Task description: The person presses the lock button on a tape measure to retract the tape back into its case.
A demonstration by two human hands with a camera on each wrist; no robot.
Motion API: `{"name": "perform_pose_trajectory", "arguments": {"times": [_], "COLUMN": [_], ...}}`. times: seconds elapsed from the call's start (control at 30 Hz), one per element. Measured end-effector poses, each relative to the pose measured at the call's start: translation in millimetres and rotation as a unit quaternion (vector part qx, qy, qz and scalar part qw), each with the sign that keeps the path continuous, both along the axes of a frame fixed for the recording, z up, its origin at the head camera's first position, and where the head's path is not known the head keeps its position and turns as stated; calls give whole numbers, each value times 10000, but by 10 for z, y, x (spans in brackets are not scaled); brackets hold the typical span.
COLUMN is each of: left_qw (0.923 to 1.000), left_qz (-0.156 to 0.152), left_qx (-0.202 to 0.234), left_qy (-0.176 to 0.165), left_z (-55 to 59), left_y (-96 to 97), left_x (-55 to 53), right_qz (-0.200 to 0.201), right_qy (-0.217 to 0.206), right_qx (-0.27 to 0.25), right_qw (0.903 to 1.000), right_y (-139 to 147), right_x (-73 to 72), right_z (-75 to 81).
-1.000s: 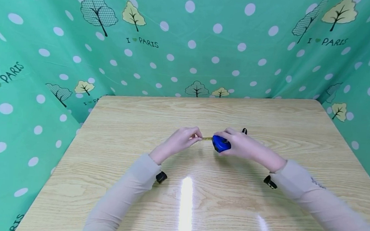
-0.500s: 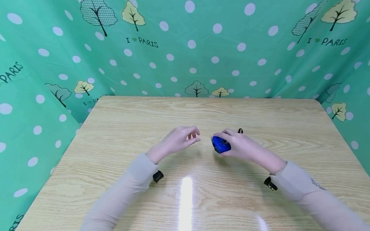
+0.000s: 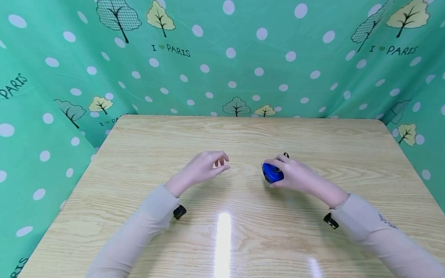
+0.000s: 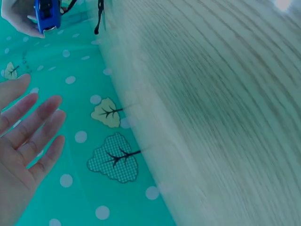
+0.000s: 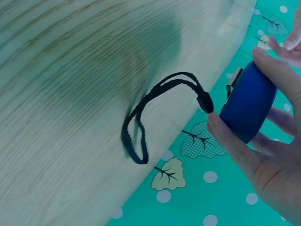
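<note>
In the head view my right hand (image 3: pixel 297 176) holds a blue tape measure (image 3: pixel 272 173) a little above the table. The right wrist view shows thumb and fingers pinching the case of the tape measure (image 5: pixel 250 102), with a metal clip on one side. A black wrist strap (image 5: pixel 136 125) dangles from it in a loop. To the left, apart from the tape measure, my left hand (image 3: pixel 201 167) hovers with nothing in it. Its fingers (image 4: pixel 35 123) are spread and loosely bent in the left wrist view. No blade shows drawn out of the case.
Beneath both hands lies a light wooden table (image 3: pixel 159 138). A green curtain (image 3: pixel 215 33) printed with dots and trees hangs behind it and along both sides. Black wrist cameras (image 3: pixel 179 212) sit at the sleeve cuffs.
One second ago the left hand pinched the yellow blade's end, with a short length drawn out. It let go, the blade went back in, and the hands moved apart.
</note>
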State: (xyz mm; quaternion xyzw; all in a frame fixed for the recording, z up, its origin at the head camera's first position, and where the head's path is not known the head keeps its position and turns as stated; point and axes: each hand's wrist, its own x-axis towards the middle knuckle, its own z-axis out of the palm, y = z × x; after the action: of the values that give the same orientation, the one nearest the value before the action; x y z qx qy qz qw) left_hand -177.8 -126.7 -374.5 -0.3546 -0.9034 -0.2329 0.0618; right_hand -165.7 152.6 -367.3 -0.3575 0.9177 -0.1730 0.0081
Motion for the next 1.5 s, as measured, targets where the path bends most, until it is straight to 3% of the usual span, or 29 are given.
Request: {"name": "perform_pose_trajectory", "arguments": {"times": [0.3, 0.7, 1.2, 1.5], "left_qw": [9999, 9995, 9991, 9986], "left_qz": [48, 280, 378, 489], "left_qx": [-139, -73, -27, 42], "left_qy": [-27, -154, -164, -198], "left_z": [-50, -30, -92, -107], "left_y": [-87, -255, -437, -517], "left_x": [4, 53, 131, 164], "right_qz": [-149, -380, -245, -377], "right_qy": [-294, -540, -529, -689], "right_qx": [58, 351, 393, 421], "right_qw": [9994, 9972, 9975, 9960], "right_y": [79, 166, 205, 204], "right_x": [-31, -34, -23, -32], "right_z": [-57, -162, -265, -298]}}
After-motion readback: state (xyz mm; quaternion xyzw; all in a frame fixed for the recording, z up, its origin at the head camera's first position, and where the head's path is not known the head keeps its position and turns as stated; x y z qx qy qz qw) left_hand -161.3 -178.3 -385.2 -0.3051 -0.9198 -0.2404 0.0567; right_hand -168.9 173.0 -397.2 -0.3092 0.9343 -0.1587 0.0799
